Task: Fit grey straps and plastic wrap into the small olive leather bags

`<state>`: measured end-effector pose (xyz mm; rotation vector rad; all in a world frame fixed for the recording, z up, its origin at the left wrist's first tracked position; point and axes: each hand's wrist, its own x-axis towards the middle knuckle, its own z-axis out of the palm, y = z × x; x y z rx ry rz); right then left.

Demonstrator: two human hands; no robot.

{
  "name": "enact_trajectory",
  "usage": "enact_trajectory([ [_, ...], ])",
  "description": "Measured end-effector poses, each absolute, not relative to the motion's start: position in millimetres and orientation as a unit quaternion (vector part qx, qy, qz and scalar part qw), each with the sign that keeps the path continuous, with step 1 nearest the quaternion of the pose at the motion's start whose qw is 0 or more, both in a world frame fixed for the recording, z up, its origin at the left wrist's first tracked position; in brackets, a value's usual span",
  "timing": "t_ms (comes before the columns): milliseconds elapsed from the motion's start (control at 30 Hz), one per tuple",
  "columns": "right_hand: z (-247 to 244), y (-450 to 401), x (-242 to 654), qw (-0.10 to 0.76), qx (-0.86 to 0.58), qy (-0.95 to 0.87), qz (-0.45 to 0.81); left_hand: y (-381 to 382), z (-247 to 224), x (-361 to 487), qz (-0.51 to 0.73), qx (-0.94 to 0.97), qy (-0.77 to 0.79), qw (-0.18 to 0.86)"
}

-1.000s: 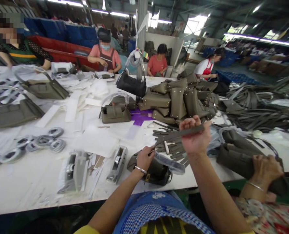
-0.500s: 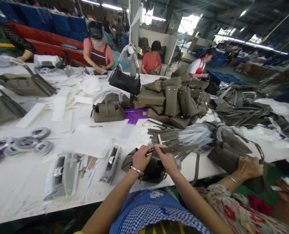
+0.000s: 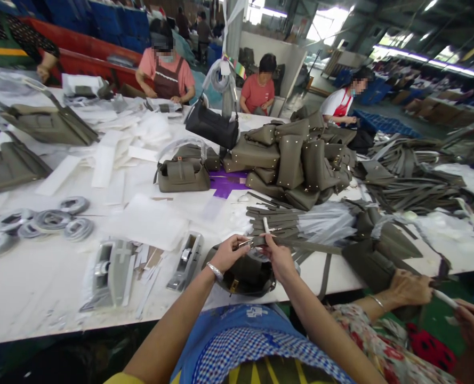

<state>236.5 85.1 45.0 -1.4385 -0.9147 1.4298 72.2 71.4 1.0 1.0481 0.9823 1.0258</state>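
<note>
My left hand (image 3: 229,254) pinches a small, thin shiny metal piece (image 3: 244,243) at the end of an olive strap. Fingers of my right hand (image 3: 279,257) are closed on that olive strap (image 3: 312,246), which stretches away to the right. Under both hands an open olive handbag (image 3: 247,274) sits at the table's front edge, a gold clasp (image 3: 234,286) on its near side. Just beyond my right hand, a white stick-like object (image 3: 266,224) lies near a bundle of olive straps (image 3: 276,226).
Two tape dispensers (image 3: 109,272) (image 3: 186,261) stand left of the bag, with tape rolls (image 3: 53,220) farther left. Olive bags (image 3: 290,160) are piled at mid-table. At right, a co-worker's hand (image 3: 410,288) holds another olive bag (image 3: 368,264). Several people sit across the table.
My hands have moved slightly apart, and the strap end and metal piece between them show more. The gold clasp on the bag has come into sight. The whole view has shifted.
</note>
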Motion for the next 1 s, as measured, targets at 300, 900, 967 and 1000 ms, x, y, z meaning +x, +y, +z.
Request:
enact_trajectory([
  [300,41.7,85.8,241.9,0.467,-0.561,-0.332,0.598,74.2,9.5,66.2,0.413,0.548,0.474,0.552],
  [900,23.4,85.4,242.7,0.485,-0.480,-0.119,0.721,77.9,3.1,62.8,0.425,0.519,0.395,0.628],
  [967,23.0,85.4,242.2,0.500,-0.481,-0.127,0.709,78.0,5.0,62.1,0.421,0.538,0.406,0.607],
  [1000,23.8,85.5,242.0,0.509,-0.480,-0.139,0.700,77.7,6.5,62.1,0.419,0.545,0.414,0.597],
])
